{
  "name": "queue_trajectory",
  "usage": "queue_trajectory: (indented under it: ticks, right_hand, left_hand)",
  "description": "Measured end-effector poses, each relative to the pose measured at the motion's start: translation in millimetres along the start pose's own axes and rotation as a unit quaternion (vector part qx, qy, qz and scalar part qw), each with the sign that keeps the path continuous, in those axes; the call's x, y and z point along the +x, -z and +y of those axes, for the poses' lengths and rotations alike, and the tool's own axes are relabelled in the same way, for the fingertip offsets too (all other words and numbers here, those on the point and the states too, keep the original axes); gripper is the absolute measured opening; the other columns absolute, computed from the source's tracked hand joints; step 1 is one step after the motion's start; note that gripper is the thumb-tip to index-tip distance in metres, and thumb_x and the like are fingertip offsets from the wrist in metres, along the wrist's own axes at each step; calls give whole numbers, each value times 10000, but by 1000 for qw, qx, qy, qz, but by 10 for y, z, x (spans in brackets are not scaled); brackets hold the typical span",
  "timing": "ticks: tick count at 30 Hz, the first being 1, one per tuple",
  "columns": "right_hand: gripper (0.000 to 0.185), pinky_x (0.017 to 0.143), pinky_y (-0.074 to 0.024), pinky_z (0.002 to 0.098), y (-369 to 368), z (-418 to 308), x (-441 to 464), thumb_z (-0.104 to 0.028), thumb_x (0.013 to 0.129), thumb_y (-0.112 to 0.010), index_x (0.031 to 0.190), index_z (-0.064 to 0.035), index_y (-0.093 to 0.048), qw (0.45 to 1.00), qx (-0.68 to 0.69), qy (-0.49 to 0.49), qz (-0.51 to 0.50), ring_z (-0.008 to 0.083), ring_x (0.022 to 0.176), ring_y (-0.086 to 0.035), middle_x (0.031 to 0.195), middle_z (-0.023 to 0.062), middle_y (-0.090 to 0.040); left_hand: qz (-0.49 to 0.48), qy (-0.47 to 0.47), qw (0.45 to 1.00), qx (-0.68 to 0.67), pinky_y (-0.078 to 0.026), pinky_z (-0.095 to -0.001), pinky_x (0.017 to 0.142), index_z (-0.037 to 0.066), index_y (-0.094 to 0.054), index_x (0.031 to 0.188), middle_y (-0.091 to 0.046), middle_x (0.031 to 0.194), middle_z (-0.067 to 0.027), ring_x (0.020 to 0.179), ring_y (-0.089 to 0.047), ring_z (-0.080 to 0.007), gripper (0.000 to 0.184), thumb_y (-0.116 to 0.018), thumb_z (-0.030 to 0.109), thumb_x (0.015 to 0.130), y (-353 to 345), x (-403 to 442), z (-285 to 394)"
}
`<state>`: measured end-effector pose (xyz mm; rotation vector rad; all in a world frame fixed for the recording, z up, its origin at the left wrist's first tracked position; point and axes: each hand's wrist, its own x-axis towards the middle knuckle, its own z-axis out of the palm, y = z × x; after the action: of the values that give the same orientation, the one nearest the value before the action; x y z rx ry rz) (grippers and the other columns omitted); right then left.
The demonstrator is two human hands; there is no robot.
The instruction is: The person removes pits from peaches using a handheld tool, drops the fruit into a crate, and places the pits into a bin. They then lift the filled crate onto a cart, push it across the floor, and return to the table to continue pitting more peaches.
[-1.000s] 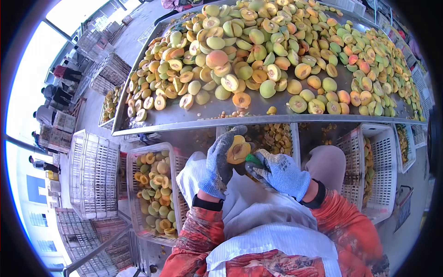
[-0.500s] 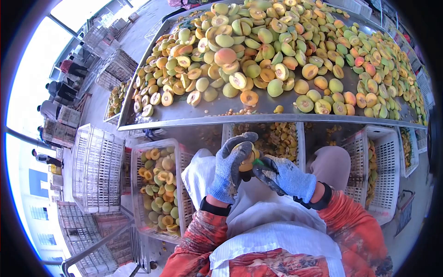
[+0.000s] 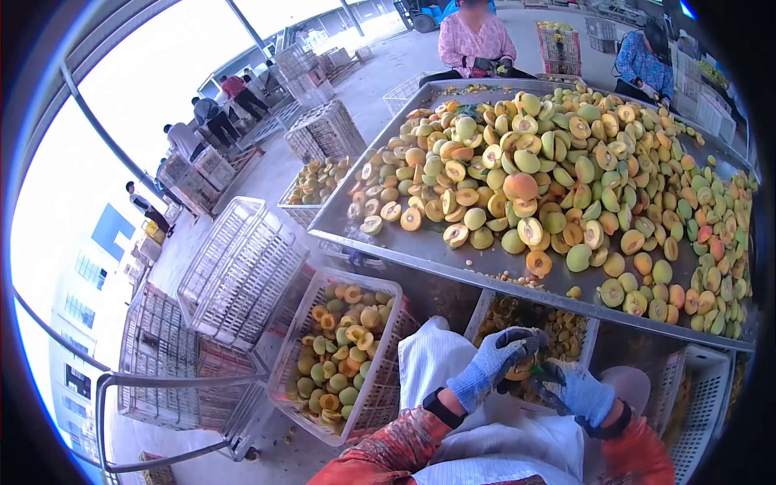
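Observation:
My left hand (image 3: 488,365), in a blue glove with dark grey palm and fingers, is closed around a yellow peach (image 3: 518,371) above my lap. My right hand (image 3: 580,390), gloved the same way, is closed close against the fruit. A small green piece (image 3: 538,371) shows at its fingertips; it looks like part of a small tool, mostly hidden by the fingers. Beneath both hands stands a crate (image 3: 592,339) holding cut fruit pieces. Ahead of them, a heap of halved and whole peaches (image 3: 525,186) lies on a metal table (image 3: 388,234).
The table's raised metal rim (image 3: 453,276) runs in front of my knees. A crate of peaches (image 3: 279,368) stands at my left, near stacked white crates (image 3: 234,271) and a metal rail (image 3: 182,378). Another crate (image 3: 703,396) is at my right. A person in pink (image 3: 477,40) sits across the table.
My view has swung left and up, so the scene sits lower and further right, tilted. The people across the table are now visible. Both hands stay together at the peach.

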<state>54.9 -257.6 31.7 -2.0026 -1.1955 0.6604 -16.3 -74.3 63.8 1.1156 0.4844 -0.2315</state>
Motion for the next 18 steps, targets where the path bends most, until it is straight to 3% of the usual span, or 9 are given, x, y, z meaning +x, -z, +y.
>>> queue_trajectory:
  ticks: [2, 3, 5, 9, 11, 12, 14, 17, 18]
  right_hand:
    - [321, 526, -433, 353, 12, -118, -9, -276, 836, -589, 999, -4, -545, 966, 203, -148, -62, 234, 512, -545, 784, 155, -592]
    - [321, 526, -433, 353, -41, -131, -19, -276, 836, -589, 999, -4, -545, 966, 204, -147, -64, 234, 512, -545, 784, 155, -592]
    - [283, 509, -432, 323, -170, -148, -60, -233, 838, -589, 1015, -15, -559, 845, 474, -246, -40, 183, 468, -499, 783, 133, -592]
    - [245, 529, -443, 313, -135, -227, -45, -208, 848, -571, 1026, -40, -575, 845, 483, -222, -57, 183, 492, -505, 787, 111, -596]
    - [216, 546, -441, 309, -84, -134, -62, -197, 860, -553, 1024, -60, -584, 968, 206, -139, -41, 170, 527, -507, 767, 93, -595]
    - [216, 546, -441, 309, -54, -101, -72, -197, 860, -553, 1024, -60, -584, 968, 205, -139, -42, 170, 527, -507, 767, 93, -595]
    - [212, 565, -432, 325, 6, -50, -104, -207, 853, -563, 998, -55, -587, 996, 67, 7, -51, 167, 572, -525, 714, 89, -576]
    - [209, 523, -424, 318, -92, 64, -135, -227, 859, -562, 969, -52, -591, 939, 268, -183, -118, 162, 552, -526, 672, 76, -562]
    - [209, 523, -424, 318, -98, 42, -141, -227, 859, -562, 969, -52, -591, 939, 268, -182, -118, 162, 552, -526, 672, 76, -562]
  left_hand:
    - [-13, -44, 999, -18, -428, -240, 858, -8, -566, 1115, -598, 1075, -53, 956, -544, -119, 305, -568, 132, 845, 27, 16, -132]
    - [-28, -80, 996, -31, -420, -241, 870, -19, -558, 1123, -594, 1083, -61, 973, -538, -123, 316, -556, 138, 849, 71, 72, -237]
    - [-23, -119, 993, -8, -416, -238, 871, -25, -554, 1126, -591, 1085, -63, 974, -534, -122, 318, -550, 131, 848, 111, 101, -325]
    - [-4, -110, 993, -34, -422, -232, 846, -21, -561, 1120, -599, 1050, -46, 934, -532, -108, 311, -541, 120, 844, 41, 28, -258]
    - [-19, -91, 996, 9, -428, -229, 826, -15, -571, 1109, -607, 1022, -40, 906, -537, -103, 302, -541, 121, 842, 46, 16, -198]
    - [-34, -75, 995, 49, -435, -227, 807, -9, -581, 1099, -616, 994, -35, 877, -541, -97, 293, -541, 122, 840, 47, 15, -186]
    - [-49, -79, 993, 71, -439, -222, 791, -7, -588, 1089, -622, 972, -33, 855, -544, -93, 285, -539, 127, 841, 110, 81, -257]
    - [-71, -75, 990, 101, -443, -217, 774, -7, -595, 1077, -630, 948, -33, 829, -548, -90, 278, -534, 133, 845, 115, 74, -255]
    - [-77, -59, 989, 110, -442, -216, 774, -10, -595, 1075, -631, 945, -34, 824, -550, -92, 278, -532, 136, 847, 112, 48, -243]
